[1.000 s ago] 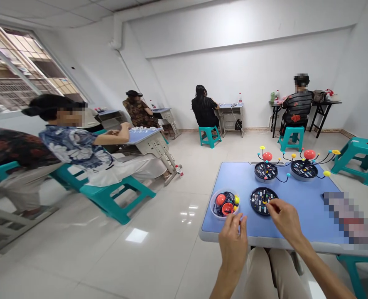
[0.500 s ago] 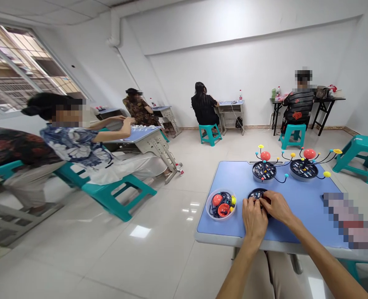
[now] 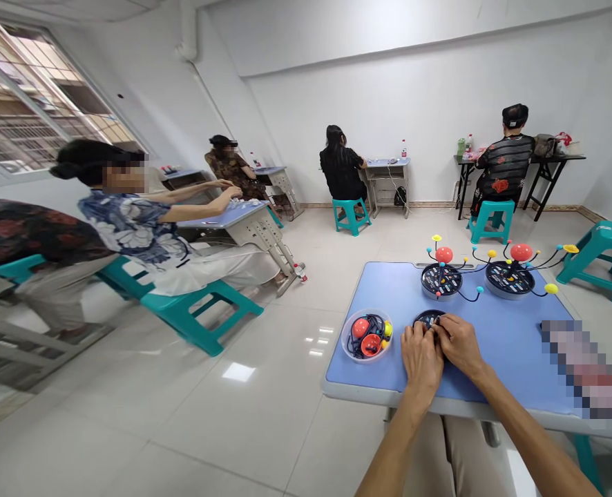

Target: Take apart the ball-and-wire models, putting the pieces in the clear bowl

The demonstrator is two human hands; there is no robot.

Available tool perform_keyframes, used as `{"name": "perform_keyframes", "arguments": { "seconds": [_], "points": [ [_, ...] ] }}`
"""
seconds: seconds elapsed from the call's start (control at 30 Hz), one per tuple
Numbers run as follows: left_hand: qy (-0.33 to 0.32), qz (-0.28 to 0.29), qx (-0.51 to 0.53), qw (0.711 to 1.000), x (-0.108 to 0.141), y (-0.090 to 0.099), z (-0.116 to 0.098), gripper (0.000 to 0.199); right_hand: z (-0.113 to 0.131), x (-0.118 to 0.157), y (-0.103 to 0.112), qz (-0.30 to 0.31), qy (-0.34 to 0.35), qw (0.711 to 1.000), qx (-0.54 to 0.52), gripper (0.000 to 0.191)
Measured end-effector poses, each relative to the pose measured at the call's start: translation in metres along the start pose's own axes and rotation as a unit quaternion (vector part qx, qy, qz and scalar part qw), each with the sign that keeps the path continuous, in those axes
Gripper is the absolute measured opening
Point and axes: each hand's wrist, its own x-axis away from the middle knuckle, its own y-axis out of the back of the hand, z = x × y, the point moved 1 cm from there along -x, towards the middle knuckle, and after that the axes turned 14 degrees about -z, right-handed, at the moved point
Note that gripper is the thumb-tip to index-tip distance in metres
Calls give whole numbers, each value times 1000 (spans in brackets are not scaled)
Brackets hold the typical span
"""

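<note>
1. Black disc (image 3: 428, 317) on blue worktop (image 3: 378, 290).
2. Left hand (image 3: 422, 355) and right hand (image 3: 460, 343) bunched over the disc; whether they pinch anything, I cannot tell.
3. Clear bowl (image 3: 348, 353) left of disc.

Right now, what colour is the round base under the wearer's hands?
Black, at least the uncovered part of the round base; best seen in the head view.
</note>
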Motion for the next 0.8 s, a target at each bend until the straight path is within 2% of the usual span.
{"name": "perform_keyframes", "arguments": {
  "seconds": [0.2,0.57,0.8],
  "points": [
    [17,11,7,1000,1,-1,1,27,1,5,-5,-46,-3,999,-5,29],
    [29,4,20,999,5,-2,3,26,2,6,-6,-75,-4,997,-5,29],
    [32,-5,26,999,6,-4,4,25,3,7,-7,-101,20,995,-8,27]
  ]
}}
